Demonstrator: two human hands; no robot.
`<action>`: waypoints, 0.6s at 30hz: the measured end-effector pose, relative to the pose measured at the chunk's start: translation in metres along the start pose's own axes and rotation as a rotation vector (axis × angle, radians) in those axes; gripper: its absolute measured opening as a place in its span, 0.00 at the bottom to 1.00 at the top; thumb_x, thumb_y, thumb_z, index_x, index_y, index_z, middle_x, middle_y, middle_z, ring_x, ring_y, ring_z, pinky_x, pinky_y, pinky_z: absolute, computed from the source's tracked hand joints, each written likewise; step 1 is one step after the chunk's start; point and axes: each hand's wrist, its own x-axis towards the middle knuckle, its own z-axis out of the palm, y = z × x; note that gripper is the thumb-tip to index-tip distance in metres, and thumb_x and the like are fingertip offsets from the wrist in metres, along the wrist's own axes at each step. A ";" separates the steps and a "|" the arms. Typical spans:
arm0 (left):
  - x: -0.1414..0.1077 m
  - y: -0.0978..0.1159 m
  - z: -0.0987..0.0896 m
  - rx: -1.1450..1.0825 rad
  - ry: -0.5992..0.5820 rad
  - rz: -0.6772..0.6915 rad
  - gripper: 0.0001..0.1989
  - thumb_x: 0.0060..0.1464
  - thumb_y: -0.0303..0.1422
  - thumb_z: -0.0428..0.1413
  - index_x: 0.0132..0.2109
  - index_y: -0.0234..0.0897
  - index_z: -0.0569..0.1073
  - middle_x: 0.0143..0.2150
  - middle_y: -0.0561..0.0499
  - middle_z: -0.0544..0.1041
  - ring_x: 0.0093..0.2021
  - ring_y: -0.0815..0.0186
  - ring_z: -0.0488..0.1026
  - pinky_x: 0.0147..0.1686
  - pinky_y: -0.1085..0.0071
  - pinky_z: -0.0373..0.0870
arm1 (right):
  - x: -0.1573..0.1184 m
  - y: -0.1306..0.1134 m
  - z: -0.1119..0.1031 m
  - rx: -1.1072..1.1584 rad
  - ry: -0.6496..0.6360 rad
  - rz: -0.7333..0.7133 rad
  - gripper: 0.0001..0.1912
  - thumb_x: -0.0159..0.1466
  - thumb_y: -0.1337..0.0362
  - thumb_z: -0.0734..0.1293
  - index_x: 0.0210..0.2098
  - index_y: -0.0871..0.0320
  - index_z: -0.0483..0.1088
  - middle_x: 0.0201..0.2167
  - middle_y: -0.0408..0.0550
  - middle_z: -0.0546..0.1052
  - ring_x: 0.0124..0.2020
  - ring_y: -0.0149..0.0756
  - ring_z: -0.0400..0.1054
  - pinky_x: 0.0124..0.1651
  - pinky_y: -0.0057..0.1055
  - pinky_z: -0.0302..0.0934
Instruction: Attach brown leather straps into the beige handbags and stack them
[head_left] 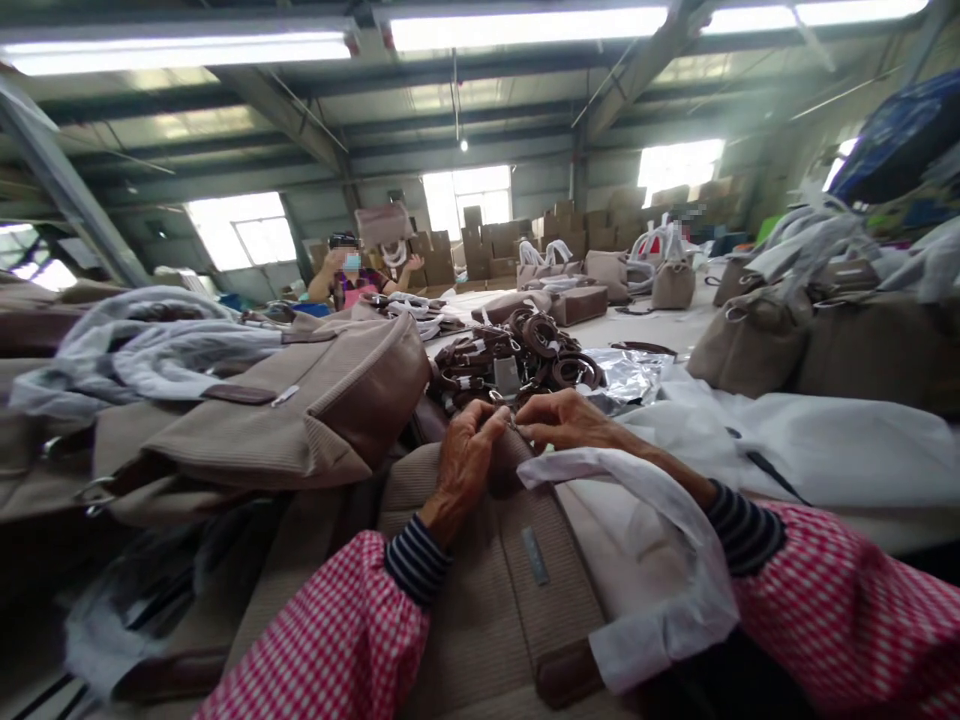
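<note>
Straps (536,350) crowd the table (637,328). Left hand (466,450) and right hand (571,420) pinch a bag's (480,560) fitting (512,421); a slack grip could drop it.

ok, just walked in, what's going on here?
Someone is working on a taupe bag: left hand and right hand meet at its far end, fingers at something small, too small to make out. The bag's wrapped handle arches to the right. Brown straps lie piled just beyond, another bag lies left, and a co-worker is farther back.
</note>
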 end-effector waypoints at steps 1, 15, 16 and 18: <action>0.001 0.000 0.001 0.024 0.008 0.001 0.16 0.61 0.46 0.56 0.34 0.37 0.74 0.30 0.53 0.73 0.33 0.64 0.68 0.34 0.70 0.64 | -0.001 -0.002 -0.001 -0.075 0.005 -0.015 0.10 0.59 0.62 0.70 0.35 0.61 0.81 0.29 0.46 0.80 0.31 0.36 0.72 0.34 0.29 0.62; 0.000 0.000 0.000 0.124 -0.009 0.030 0.17 0.61 0.46 0.51 0.35 0.38 0.73 0.32 0.52 0.75 0.34 0.63 0.69 0.33 0.70 0.64 | 0.003 -0.035 0.003 -0.686 -0.068 -0.130 0.07 0.63 0.73 0.66 0.37 0.61 0.76 0.30 0.46 0.77 0.31 0.33 0.67 0.34 0.30 0.50; 0.000 0.000 0.001 0.130 -0.004 0.027 0.17 0.61 0.46 0.51 0.35 0.38 0.73 0.32 0.52 0.75 0.34 0.63 0.69 0.33 0.70 0.64 | 0.002 -0.037 0.003 -0.728 -0.078 -0.154 0.07 0.64 0.73 0.66 0.38 0.61 0.77 0.32 0.47 0.79 0.33 0.34 0.69 0.35 0.30 0.51; 0.001 0.000 0.002 0.147 0.006 0.018 0.16 0.60 0.46 0.51 0.34 0.38 0.72 0.31 0.52 0.74 0.34 0.63 0.69 0.33 0.70 0.64 | 0.000 -0.036 0.005 -0.787 -0.091 -0.188 0.08 0.67 0.72 0.65 0.39 0.61 0.77 0.35 0.51 0.80 0.35 0.36 0.71 0.36 0.30 0.52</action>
